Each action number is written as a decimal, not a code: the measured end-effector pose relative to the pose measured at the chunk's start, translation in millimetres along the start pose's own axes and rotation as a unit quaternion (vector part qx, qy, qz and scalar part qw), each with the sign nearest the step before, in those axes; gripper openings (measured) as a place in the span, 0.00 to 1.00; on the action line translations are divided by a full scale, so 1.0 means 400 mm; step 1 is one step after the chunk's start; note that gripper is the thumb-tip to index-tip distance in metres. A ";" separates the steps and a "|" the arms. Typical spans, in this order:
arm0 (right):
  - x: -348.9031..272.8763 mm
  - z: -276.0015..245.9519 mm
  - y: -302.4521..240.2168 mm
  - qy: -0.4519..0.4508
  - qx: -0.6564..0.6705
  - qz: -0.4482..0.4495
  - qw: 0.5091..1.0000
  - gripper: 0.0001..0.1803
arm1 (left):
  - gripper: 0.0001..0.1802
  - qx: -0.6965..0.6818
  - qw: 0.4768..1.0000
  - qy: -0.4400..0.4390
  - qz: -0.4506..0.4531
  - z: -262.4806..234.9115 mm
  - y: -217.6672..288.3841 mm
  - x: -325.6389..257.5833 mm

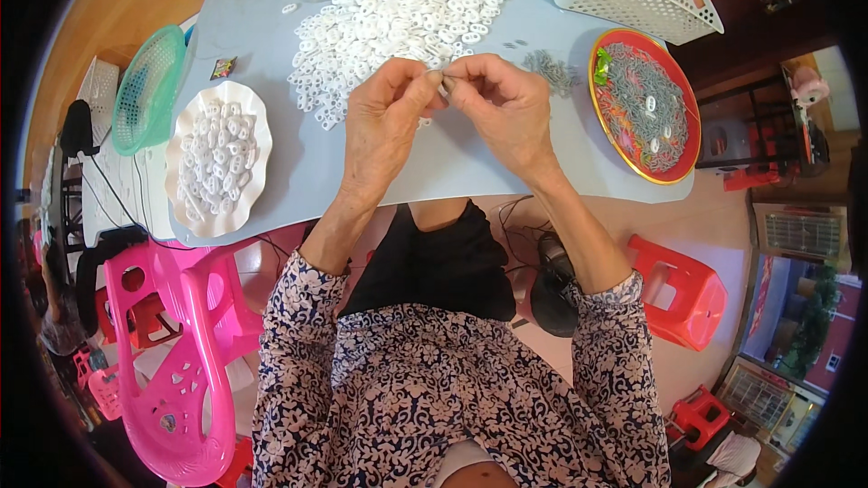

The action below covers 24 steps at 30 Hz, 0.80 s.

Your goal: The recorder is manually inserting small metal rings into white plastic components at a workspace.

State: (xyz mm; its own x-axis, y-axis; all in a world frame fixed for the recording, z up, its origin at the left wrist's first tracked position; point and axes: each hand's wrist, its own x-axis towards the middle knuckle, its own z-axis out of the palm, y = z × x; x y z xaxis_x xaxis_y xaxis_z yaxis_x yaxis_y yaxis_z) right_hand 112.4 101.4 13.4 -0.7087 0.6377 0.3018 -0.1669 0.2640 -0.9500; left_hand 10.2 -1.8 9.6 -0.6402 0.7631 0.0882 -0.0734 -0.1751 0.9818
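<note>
Grey-blue counter (434,167) underneath, and here the left hand (389,108) and right hand (502,104) meet, thumbs and forefingers pinched closed, tips together; what sits between them, I can't tell. Just beyond, a big heap of white slotted pieces (398,14)! Right, a small cluster of grey bits (551,74), then a red plate (689,131) loaded with more. Out left, a scalloped white dish (260,149) of white pieces, a green basket (163,99) past it.
</note>
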 end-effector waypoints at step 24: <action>0.002 0.019 -0.015 0.058 -0.237 -0.172 0.954 0.05 | 0.08 0.059 0.993 0.048 0.090 0.023 -0.003 -0.017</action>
State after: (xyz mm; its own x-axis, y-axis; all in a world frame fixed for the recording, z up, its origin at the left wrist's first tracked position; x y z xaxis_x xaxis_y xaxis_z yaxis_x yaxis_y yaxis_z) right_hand 107.7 94.9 18.6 -0.5820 0.5233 0.6224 -0.0275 0.7523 -0.6583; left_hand 21.6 -1.1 9.5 -0.7053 0.6620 0.2535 0.1354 -0.2253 0.9648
